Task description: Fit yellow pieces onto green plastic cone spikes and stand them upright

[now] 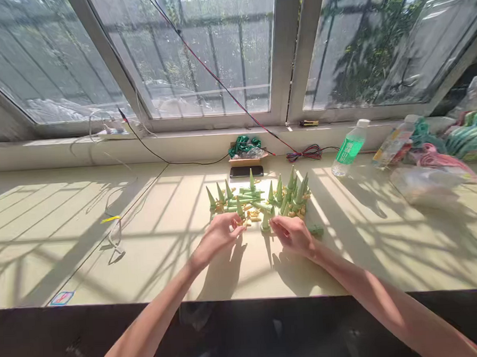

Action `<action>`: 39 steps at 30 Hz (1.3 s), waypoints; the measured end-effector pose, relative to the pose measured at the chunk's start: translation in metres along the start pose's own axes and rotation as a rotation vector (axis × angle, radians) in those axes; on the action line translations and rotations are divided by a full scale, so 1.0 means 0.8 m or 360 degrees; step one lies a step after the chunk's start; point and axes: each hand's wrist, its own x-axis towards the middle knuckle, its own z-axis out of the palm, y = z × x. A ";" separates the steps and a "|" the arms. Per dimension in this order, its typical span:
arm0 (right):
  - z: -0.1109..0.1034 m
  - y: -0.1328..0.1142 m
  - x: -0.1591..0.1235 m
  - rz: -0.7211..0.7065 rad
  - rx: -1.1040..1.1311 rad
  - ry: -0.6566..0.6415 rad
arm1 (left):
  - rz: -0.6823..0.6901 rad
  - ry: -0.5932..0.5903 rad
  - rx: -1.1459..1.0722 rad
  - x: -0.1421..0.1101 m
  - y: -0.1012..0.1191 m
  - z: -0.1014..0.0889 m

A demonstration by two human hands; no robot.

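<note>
My left hand [224, 231] is at the near left of a cluster of green cones, its thumb and fingers drawn together beside small yellow pieces [254, 216]. Whatever lies between those fingertips is too small to name. A pale green cone [265, 222] stands upright at the front of the cluster, just left of my right hand [293, 235]. That hand is closed, its fingertips next to the cone; what they pinch is hidden. More green cones [279, 189] stand behind, and several green pieces [245, 198] lie on their sides among them.
Behind the cones lie a black phone [246, 171] and a small box [248, 159] with dark green material. A green-labelled bottle [349, 148], bundled cable [307, 152] and plastic bags [426, 184] are to the right. A white cord [114, 235] lies left on the table [159, 278].
</note>
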 end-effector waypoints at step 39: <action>0.006 -0.002 0.001 0.0142 -0.0103 -0.0086 | 0.0722 0.0045 0.0895 -0.011 0.020 0.007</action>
